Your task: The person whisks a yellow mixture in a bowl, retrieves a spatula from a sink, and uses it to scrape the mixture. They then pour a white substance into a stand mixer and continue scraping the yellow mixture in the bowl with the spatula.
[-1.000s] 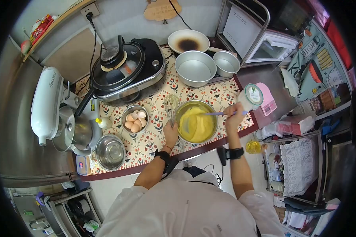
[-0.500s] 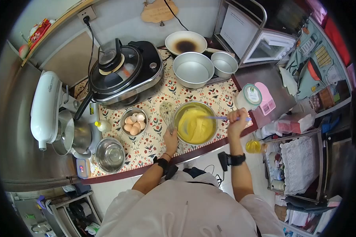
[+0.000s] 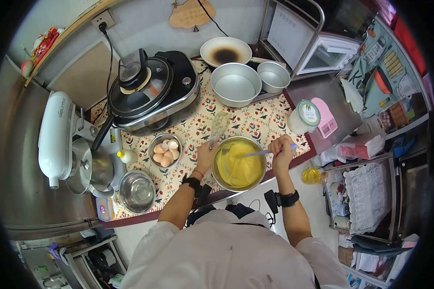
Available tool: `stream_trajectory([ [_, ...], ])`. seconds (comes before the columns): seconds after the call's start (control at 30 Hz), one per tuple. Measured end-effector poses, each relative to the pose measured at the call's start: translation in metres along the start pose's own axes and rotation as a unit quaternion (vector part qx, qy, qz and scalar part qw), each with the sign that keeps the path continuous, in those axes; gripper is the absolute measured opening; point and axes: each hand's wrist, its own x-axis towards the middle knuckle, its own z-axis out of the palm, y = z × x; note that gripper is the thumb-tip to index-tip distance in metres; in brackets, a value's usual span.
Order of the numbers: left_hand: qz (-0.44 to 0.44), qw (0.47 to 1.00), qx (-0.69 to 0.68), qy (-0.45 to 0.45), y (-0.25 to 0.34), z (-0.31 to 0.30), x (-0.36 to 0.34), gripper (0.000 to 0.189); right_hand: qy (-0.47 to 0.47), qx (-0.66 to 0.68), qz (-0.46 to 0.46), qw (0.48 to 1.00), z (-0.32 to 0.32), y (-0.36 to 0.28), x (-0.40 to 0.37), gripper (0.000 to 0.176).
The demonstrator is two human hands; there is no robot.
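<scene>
A metal mixing bowl (image 3: pixel 264 172) holds thick yellow batter (image 3: pixel 237 169). It sits at the counter's front edge, overlapping the edge in this view. My right hand (image 3: pixel 282 152) is closed round the lilac handle of a spatula (image 3: pixel 258 153), whose head is down in the batter. On the bowl's left side, my left hand (image 3: pixel 206 157) grips a wire whisk (image 3: pixel 220 125). The whisk's wires point away from me above the floral cloth, smeared with batter. That hand's fingers lie right at the bowl's rim, partly hidden.
A bowl of eggshells (image 3: pixel 164 150) and an empty metal bowl (image 3: pixel 137 191) stand left, near a stand mixer (image 3: pixel 57 130). Behind are an electric cooker (image 3: pixel 154 96), two round cake tins (image 3: pixel 235 84) and a pan (image 3: pixel 222 44). A lidded tub (image 3: pixel 304 118) and pink scale (image 3: pixel 324 117) are right.
The mixing bowl has come nearer to me, over the front edge. My right hand has moved the spatula slightly inward and its handle tilts more. The whisk has swung a little rightward.
</scene>
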Motion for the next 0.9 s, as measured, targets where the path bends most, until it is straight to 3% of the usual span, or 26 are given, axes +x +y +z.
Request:
stream_trajectory([
  [0.1, 0.010, 0.999, -0.031, -0.015, -0.006, 0.003, 0.002, 0.028, 0.060, -0.008, -0.048, 0.997, -0.003, 0.011, 0.000, 0.024],
  [0.23, -0.038, 0.989, -0.134, -0.055, -0.008, -0.004, -0.007, 0.029, 0.129, 0.016, -0.099, 0.987, 0.002, 0.019, -0.001, 0.025],
  [0.33, -0.044, 0.989, -0.138, -0.043, -0.015, 0.002, -0.009, 0.028, 0.151, 0.077, -0.048, 0.984, -0.002, 0.059, 0.005, 0.025],
  [0.37, -0.034, 0.992, -0.122, -0.021, -0.023, 0.007, -0.009, 0.028, 0.098, 0.032, -0.057, 0.993, 0.002, 0.069, -0.004, 0.025],
  [0.47, -0.036, 0.995, -0.075, 0.048, -0.025, 0.004, -0.009, 0.025, -0.031, 0.027, 0.067, 0.997, 0.002, 0.065, -0.036, 0.025],
  [0.57, -0.045, 0.992, -0.058, 0.102, -0.027, 0.009, -0.016, 0.023, -0.099, -0.019, 0.139, 0.985, -0.002, 0.028, -0.038, 0.026],
  [0.7, -0.047, 0.987, -0.027, 0.152, -0.045, 0.021, -0.020, 0.023, -0.115, -0.055, -0.036, 0.991, 0.030, 0.010, -0.028, 0.025],
  [0.8, -0.022, 0.986, -0.043, 0.162, -0.029, 0.015, -0.023, 0.028, -0.144, -0.255, -0.148, 0.945, 0.020, 0.067, -0.041, 0.024],
  [0.9, -0.032, 0.981, -0.052, 0.182, -0.018, 0.012, -0.023, 0.027, -0.276, -0.311, -0.158, 0.895, -0.015, 0.076, -0.083, 0.022],
])
